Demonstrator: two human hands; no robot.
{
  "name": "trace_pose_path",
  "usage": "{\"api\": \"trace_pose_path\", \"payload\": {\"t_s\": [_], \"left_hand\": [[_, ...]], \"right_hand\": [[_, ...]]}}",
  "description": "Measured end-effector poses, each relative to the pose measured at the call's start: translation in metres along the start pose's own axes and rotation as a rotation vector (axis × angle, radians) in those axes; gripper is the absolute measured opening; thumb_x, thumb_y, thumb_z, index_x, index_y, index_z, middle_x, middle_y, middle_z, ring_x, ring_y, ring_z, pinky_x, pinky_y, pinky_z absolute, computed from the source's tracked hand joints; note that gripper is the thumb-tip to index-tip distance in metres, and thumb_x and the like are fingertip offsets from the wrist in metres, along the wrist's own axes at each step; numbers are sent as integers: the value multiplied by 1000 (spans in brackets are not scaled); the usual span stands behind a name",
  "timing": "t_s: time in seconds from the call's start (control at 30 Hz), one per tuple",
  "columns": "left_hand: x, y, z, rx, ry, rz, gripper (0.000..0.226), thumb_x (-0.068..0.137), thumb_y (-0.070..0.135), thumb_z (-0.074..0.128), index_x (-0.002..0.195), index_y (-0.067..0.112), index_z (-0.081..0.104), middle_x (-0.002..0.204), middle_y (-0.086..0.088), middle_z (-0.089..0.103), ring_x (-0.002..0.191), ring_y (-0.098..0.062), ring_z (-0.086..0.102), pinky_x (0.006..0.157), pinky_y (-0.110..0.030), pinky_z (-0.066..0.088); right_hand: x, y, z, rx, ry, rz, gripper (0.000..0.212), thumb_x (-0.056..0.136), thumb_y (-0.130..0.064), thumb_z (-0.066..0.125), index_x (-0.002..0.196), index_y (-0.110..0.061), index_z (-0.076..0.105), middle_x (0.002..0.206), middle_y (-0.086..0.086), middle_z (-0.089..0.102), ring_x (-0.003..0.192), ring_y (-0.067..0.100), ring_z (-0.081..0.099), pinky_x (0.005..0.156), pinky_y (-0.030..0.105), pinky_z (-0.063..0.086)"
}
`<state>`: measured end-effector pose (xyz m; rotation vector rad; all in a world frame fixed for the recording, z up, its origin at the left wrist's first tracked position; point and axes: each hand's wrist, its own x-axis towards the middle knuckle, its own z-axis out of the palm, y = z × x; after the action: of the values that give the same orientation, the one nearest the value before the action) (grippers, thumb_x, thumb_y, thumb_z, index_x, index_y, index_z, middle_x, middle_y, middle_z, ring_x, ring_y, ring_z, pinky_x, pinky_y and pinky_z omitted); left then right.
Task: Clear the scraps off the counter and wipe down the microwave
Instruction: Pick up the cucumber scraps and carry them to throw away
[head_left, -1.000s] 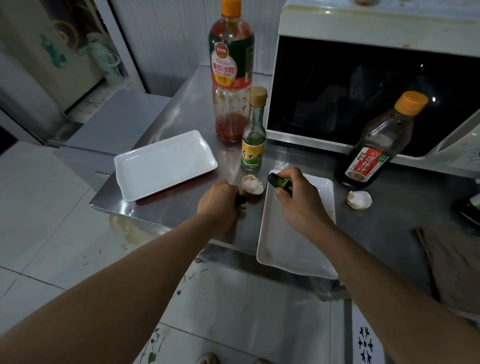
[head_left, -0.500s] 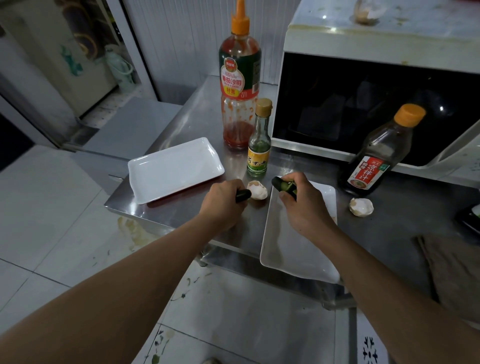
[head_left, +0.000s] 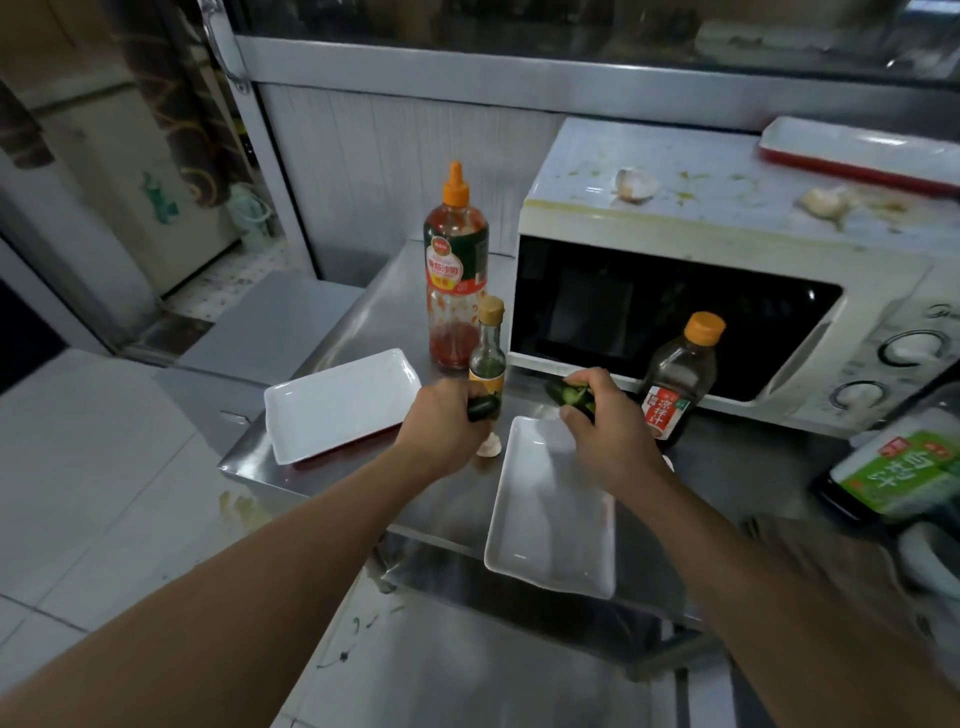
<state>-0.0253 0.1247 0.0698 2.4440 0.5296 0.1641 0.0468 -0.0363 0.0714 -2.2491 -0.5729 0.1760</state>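
white microwave (head_left: 727, 244), white plates (head_left: 337, 402), orange-capped bottles (head_left: 456, 270), dark green scraps (head_left: 569, 393).

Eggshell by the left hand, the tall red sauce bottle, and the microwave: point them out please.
eggshell (head_left: 490, 446), head view, on its pale outer curve.
red sauce bottle (head_left: 456, 270), head view, on its label.
microwave (head_left: 649, 317), head view, on the dark door window.

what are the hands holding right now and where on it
Each holds a dark green vegetable scrap. The left hand grips one scrap with an end poking out; the right hand pinches the other in its fingertips.
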Motion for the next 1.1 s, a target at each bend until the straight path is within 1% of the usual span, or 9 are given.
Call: {"api": "trace_pose_path", "payload": {"t_s": [0.13,0.27,0.4,0.57,0.73,0.83,0.93,1.03,1.1], "left_hand": [[-6,24,-15,-33,13,16,13,83,13,64,95,14,69,87,-5,67,80,-22,60,69,-23,41],[-11,49,-29,-64,24,57,15,84,14,65,99,14,68,90,-1,67,78,-15,57,72,-21,42],[-16,67,-40,-99,22,100,8,84,13,66,91,16,68,85,0,67,74,-12,58,68,-19,42],[-18,82,-48,-128,2,179,9,83,13,67,83,21,64,72,11,58,70,-4,54,59,-11,37],[-16,92,-55,-79,-37,308,7,82,14,68,87,18,69,78,5,64,67,0,53,53,-4,37],[-17,96,-57,-78,-111,378,7,82,15,68,87,20,68,80,2,66,71,-9,58,61,-15,44],[-22,94,-58,-99,-188,458,6,81,12,68,84,18,68,77,-2,66,67,-16,59,63,-28,50],[-32,89,-61,-80,-236,544,7,80,10,68,87,12,70,79,-5,67,68,-19,61,67,-32,52],[-43,83,-64,-104,-306,604,6,80,10,68,86,12,69,74,-1,64,60,-12,56,63,-30,50]], "right_hand": [[-5,-12,-26,23,13,-4,28,94,-15,53,121,-20,48,107,-2,54,89,11,49,63,18,34],[-11,-24,-51,-2,55,-39,26,93,-15,54,119,-18,49,101,-1,51,88,11,47,71,21,31],[-22,-32,-72,-14,111,-52,25,93,-13,54,117,-15,50,88,-10,45,76,2,41,64,17,25],[-38,-41,-92,-29,121,14,26,94,-14,52,120,-17,48,115,9,55,103,25,51,79,27,38],[-61,-49,-103,-60,200,85,31,95,-15,51,125,-15,47,122,8,55,104,21,52,78,23,34],[-78,-56,-102,-86,284,141,30,94,-14,52,124,-14,48,117,8,58,95,17,51,69,21,30],[-102,-65,-95,-71,360,219,29,94,-14,52,123,-14,48,115,5,59,93,12,48,71,20,32],[-129,-78,-81,-75,438,276,27,95,-15,52,121,-16,48,105,-1,57,88,11,51,62,13,34],[-150,-89,-70,-94,507,322,25,94,-16,52,119,-18,49,96,-6,51,77,6,47,55,5,33]]}}
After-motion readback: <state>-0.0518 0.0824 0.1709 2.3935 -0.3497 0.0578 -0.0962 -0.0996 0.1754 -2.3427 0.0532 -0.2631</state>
